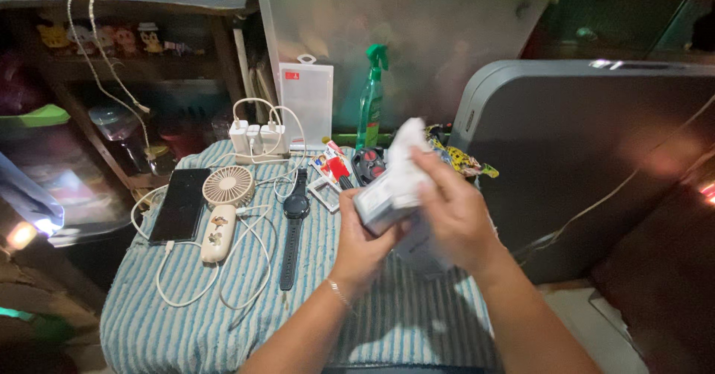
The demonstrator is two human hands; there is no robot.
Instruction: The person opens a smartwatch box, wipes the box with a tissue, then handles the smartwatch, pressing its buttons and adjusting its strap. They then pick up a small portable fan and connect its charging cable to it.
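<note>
My left hand (363, 246) grips a small grey box-like device (381, 201) from below, above the striped cloth. A crumpled white cloth or tissue (408, 154) is pressed onto the device's top and right side by my right hand (452, 208). Both hands are close together over the middle right of the blue-and-white striped towel (223, 307). The object is blurred, so its exact kind is unclear.
On the towel lie a dark phone (181, 204), a small cream fan (227, 188), a black wristwatch (295, 217), white chargers with cables (257, 139) and small red-and-white packets (333, 169). A green spray bottle (372, 98) stands behind. A grey case (596, 143) is at right.
</note>
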